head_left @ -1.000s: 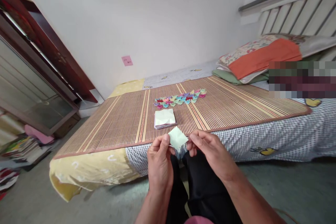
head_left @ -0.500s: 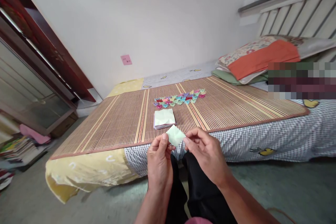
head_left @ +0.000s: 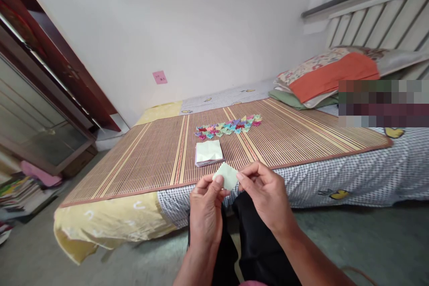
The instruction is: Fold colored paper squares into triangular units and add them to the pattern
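A pale green folded paper (head_left: 227,176) is held up between both hands, just in front of the bed's near edge. My left hand (head_left: 208,203) pinches its left corner, the thumb lying on the face of the paper. On the other side, my right hand (head_left: 263,194) has thumb and fingertips closed on the right corner. Just beyond the hands lies a stack of square paper sheets (head_left: 209,152), the top one pale green and creased. Rows of small multicoloured folded paper pieces (head_left: 229,127) sit farther back on the mat.
A striped woven mat (head_left: 147,156) covers the bed, over a checked and yellow sheet (head_left: 110,219). Pillows (head_left: 335,73) are piled at the right, near a radiator (head_left: 378,22). Books (head_left: 20,194) are stacked at the far left.
The left thumb has moved right, further onto the paper's face. The paper has tilted and shifted slightly right and down, and the view has turned a little.
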`<state>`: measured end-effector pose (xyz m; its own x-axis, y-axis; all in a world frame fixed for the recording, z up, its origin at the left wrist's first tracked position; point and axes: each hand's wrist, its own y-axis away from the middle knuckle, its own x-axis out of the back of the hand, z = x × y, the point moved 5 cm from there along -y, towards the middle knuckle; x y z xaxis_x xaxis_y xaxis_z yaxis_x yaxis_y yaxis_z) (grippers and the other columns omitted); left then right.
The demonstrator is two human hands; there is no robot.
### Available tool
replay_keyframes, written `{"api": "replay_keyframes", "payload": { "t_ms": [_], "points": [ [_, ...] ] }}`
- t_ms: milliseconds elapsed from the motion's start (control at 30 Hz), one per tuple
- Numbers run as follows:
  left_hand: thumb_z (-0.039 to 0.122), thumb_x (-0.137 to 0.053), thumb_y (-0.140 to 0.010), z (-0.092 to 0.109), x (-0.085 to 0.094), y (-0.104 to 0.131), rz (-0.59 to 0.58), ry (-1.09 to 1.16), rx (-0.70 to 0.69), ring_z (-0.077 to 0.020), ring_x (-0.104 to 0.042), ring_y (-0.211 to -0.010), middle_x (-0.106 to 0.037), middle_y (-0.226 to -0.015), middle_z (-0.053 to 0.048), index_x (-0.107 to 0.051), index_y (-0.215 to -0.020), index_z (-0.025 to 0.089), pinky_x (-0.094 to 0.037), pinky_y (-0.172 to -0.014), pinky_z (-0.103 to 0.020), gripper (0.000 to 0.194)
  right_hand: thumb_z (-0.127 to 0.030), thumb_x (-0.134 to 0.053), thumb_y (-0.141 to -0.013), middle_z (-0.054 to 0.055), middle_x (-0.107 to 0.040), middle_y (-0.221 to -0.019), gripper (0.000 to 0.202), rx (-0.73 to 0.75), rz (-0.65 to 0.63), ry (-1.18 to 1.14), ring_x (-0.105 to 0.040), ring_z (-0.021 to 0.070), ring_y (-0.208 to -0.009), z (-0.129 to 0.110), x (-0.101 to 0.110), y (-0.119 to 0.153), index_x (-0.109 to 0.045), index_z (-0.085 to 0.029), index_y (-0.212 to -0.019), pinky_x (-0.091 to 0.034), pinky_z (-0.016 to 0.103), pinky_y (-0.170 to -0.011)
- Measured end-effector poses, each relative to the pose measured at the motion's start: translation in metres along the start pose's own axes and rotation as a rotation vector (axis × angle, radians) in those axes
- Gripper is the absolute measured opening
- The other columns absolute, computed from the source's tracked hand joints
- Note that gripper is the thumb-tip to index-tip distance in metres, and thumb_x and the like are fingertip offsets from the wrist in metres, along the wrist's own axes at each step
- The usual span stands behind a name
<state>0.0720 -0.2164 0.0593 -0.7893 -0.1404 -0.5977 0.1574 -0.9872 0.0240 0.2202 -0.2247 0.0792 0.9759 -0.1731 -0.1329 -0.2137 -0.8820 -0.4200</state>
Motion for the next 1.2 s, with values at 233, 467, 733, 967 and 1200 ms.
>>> {"api": "replay_keyframes", "payload": {
  "t_ms": [233, 467, 733, 967, 1200],
  "points": [
    [0.032, -0.096, -0.064, -0.003, -0.005, 0.0, -0.096, -0.056, 0.056, -0.0083, -0.055, -0.061, -0.066, -0.066, 0.0, -0.08, -0.075, 0.014, -0.048, -0.06, -0.017, 0.027, -0.021, -0.066, -0.092, 0.001, -0.068, -0.078, 0.012, 0.193, 0.006, 0.217, -0.065, 0.0157, -0.069, -0.011, -0.002, 0.005, -0.063, -0.021, -0.08, -0.053, 0.027, -0.067],
    [0.032, -0.095, -0.065, -0.004, -0.002, 0.0, -0.105, -0.001, 0.039, -0.0107, -0.056, -0.066, -0.063, -0.066, 0.0, -0.079, -0.074, 0.016, -0.048, -0.067, -0.019, 0.024, -0.03, -0.071, -0.092, 0.001, -0.069, -0.076, 0.01, 0.007, -0.081, 0.053, -0.065, 0.0157, -0.067, -0.008, -0.008, 0.004, -0.067, -0.02, -0.091, -0.052, 0.025, -0.062],
    [0.031, -0.092, -0.072, -0.004, -0.004, 0.001, -0.188, 0.013, 0.087, -0.012, -0.058, -0.069, -0.067, -0.073, -0.001, -0.08, -0.079, 0.018, -0.048, -0.067, -0.02, 0.02, -0.032, -0.068, -0.095, 0.0, -0.064, -0.074, 0.018, -0.035, -0.147, 0.017, -0.059, 0.014, -0.066, -0.013, -0.009, 0.005, -0.066, -0.019, -0.082, -0.048, 0.024, -0.061],
    [0.035, -0.094, -0.068, -0.002, 0.0, -0.001, -0.107, -0.106, -0.017, -0.0111, -0.053, -0.064, -0.063, -0.066, 0.0, -0.078, -0.073, 0.015, -0.046, -0.065, -0.021, 0.026, -0.033, -0.072, -0.093, 0.0, -0.066, -0.078, 0.015, -0.072, -0.195, 0.009, -0.062, 0.0157, -0.071, -0.006, -0.012, 0.004, -0.067, -0.02, -0.088, -0.05, 0.025, -0.065],
    [0.033, -0.089, -0.075, -0.001, 0.001, -0.001, -0.096, -0.231, -0.143, -0.0117, -0.051, -0.065, -0.06, -0.066, 0.002, -0.07, -0.066, 0.016, -0.044, -0.066, -0.022, 0.027, -0.036, -0.067, -0.096, 0.0, -0.066, -0.073, 0.022, -0.027, -0.125, 0.069, -0.06, 0.0156, -0.067, 0.0, -0.014, -0.001, -0.067, -0.02, -0.08, -0.049, 0.026, -0.064]
  ]
}}
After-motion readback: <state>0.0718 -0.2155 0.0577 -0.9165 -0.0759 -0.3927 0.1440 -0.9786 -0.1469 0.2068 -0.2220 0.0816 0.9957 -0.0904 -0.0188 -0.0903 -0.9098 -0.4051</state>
